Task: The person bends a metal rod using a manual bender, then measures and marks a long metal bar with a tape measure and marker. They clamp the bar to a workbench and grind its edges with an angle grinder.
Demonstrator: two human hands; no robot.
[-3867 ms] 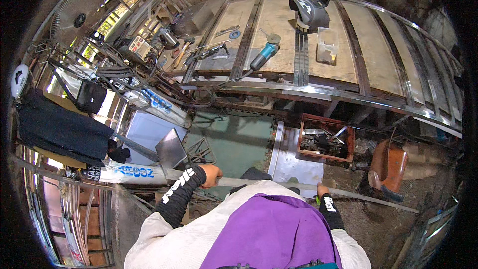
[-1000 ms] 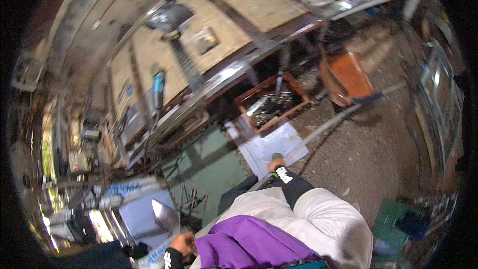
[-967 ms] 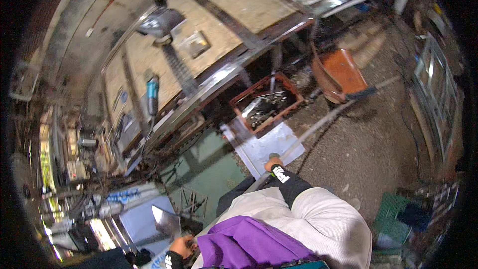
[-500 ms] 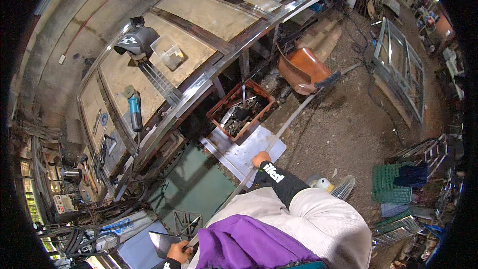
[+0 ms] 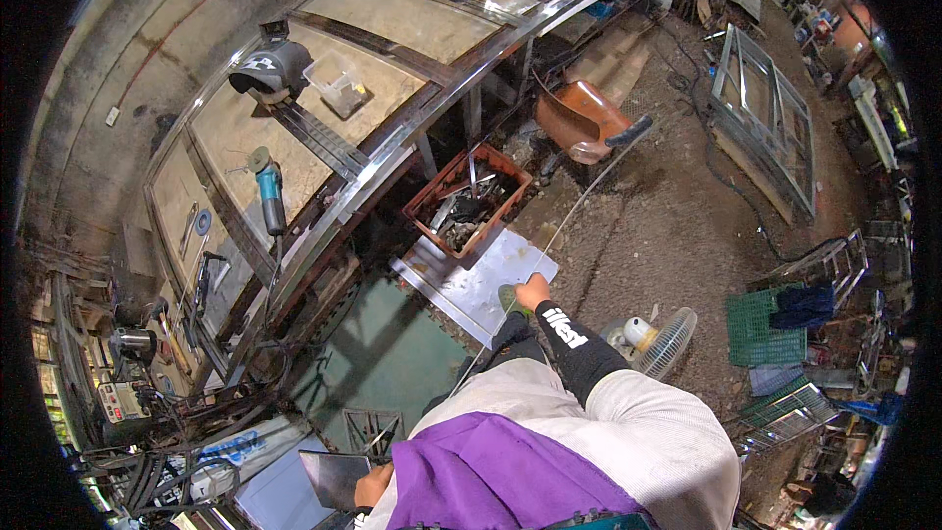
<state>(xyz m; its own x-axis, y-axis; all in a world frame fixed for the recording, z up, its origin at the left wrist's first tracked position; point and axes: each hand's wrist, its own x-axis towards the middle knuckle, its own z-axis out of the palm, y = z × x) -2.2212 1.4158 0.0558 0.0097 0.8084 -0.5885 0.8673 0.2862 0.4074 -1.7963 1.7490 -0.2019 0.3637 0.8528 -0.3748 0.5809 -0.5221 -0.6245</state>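
Right hand [image 5: 535,291]: closed around a long thin metal rod [image 5: 579,204], above a steel sheet [image 5: 461,280].
Left hand [image 5: 373,484]: grips a small flat metal plate [image 5: 334,476].

Long counter [image 5: 412,34] runs diagonally across upper left. On it: welding helmet [image 5: 270,67] at far end, small tray [image 5: 339,88] just beside helmet, angle grinder [image 5: 268,191] nearer left. Crate of scrap [image 5: 466,201] on floor below counter edge. Metal sheet [image 5: 471,285] on floor just before crate. Wheelbarrow [image 5: 584,118] right of crate. Floor fan [image 5: 653,339] right of sheet. Window frame [image 5: 765,113] lies far right. Basket [image 5: 760,329] beyond fan.
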